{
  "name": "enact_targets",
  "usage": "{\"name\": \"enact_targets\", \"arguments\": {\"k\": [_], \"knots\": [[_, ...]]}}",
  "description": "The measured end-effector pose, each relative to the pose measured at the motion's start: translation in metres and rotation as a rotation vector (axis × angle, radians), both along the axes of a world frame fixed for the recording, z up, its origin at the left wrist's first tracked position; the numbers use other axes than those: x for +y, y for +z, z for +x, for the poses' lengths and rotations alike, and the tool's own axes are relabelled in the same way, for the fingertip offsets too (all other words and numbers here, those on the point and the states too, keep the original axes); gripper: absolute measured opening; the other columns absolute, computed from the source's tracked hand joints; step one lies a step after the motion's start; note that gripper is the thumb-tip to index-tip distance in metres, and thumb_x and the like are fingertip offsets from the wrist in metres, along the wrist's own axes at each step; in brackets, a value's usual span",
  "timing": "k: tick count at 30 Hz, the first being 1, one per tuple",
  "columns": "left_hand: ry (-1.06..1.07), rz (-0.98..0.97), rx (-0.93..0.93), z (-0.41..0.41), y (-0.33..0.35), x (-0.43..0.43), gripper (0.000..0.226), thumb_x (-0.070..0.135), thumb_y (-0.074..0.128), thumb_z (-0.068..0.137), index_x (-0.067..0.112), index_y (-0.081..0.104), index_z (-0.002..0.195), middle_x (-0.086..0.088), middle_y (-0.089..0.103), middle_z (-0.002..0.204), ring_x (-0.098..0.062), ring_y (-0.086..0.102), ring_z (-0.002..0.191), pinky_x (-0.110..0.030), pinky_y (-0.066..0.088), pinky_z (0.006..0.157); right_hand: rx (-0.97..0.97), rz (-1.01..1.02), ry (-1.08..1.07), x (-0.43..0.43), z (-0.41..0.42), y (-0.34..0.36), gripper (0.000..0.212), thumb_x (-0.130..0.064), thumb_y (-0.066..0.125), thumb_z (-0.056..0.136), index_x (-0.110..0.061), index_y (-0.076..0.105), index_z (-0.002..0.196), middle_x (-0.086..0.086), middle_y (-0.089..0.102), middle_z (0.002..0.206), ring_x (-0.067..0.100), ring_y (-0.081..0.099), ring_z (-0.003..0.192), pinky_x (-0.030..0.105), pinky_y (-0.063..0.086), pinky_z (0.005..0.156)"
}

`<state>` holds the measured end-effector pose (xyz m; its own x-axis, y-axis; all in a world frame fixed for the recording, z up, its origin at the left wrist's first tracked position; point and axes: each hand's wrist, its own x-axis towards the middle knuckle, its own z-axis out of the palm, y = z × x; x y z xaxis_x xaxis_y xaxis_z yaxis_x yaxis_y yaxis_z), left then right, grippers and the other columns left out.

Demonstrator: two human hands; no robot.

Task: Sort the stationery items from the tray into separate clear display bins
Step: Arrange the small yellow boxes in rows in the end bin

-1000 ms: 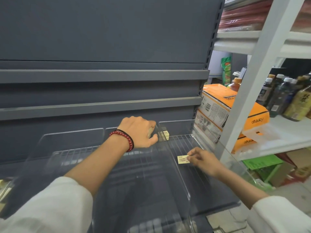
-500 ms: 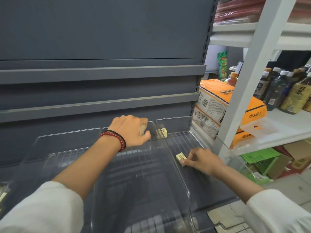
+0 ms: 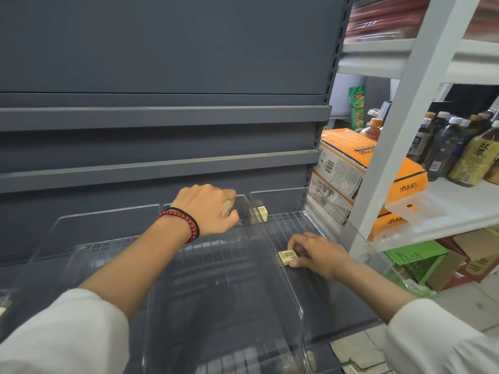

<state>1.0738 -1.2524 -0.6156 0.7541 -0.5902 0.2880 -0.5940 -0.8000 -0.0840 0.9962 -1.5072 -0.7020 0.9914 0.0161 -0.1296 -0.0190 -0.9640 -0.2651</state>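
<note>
Head view: eraser (image 3: 287, 257) now lower, nearer.

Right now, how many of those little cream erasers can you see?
3 for certain: one eraser under the right hand in the right bin, at; one held in the left hand, at; one at the bin's back, at, possibly stacked on another.
</note>
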Motion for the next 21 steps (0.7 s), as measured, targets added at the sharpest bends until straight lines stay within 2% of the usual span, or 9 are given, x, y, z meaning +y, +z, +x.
{"name": "enact_targets", "arguments": {"k": [4,9,12,16,21], "knots": [[0.016,-0.023,0.002,0.004,0.001,0.000,0.020,0.048,0.044,0.084,0.029,0.046,0.081,0.002,0.061,0.079,-0.026,0.052,0.070,-0.029,0.034,0.062,0.007,0.010,-0.071,0.003,0.021,0.007,0.024,-0.041,0.064,0.089,-0.031,0.055,0.108,-0.011,0.066,0.102,0.012,0.058,0.099,0.030,0.040,0.074],[0.032,-0.057,-0.017,0.014,0.002,-0.002,0.021,0.047,0.044,0.084,0.027,0.049,0.081,0.003,0.058,0.075,-0.025,0.051,0.068,-0.028,0.032,0.060,-0.117,-0.068,-0.167,0.004,0.057,0.012,0.029,-0.041,0.064,0.089,-0.026,0.054,0.112,-0.004,0.066,0.100,0.018,0.060,0.096,0.033,0.049,0.078],[0.041,-0.081,-0.019,0.023,-0.001,-0.002,0.021,0.046,0.043,0.084,0.026,0.050,0.082,0.005,0.060,0.076,-0.022,0.052,0.067,-0.028,0.032,0.058,-0.171,-0.044,-0.249,-0.001,0.075,0.010,0.029,-0.040,0.065,0.089,-0.024,0.055,0.111,0.000,0.066,0.101,0.020,0.061,0.094,0.036,0.052,0.082],[0.076,-0.228,0.028,0.034,-0.001,-0.008,0.021,0.046,0.046,0.084,0.027,0.053,0.083,0.004,0.062,0.078,-0.025,0.054,0.071,-0.029,0.037,0.062,-0.183,0.020,-0.280,-0.008,0.091,0.002,0.029,-0.040,0.065,0.089,-0.025,0.056,0.111,-0.002,0.066,0.102,0.019,0.062,0.094,0.036,0.053,0.082],[0.051,-0.218,0.020,0.042,-0.009,-0.009,0.015,0.043,0.047,0.081,0.028,0.048,0.078,0.006,0.060,0.074,-0.025,0.054,0.069,-0.029,0.039,0.061,-0.210,0.012,-0.291,-0.006,0.104,-0.004,0.030,-0.038,0.066,0.088,-0.026,0.057,0.114,-0.006,0.068,0.102,0.016,0.062,0.100,0.035,0.052,0.083]]}}
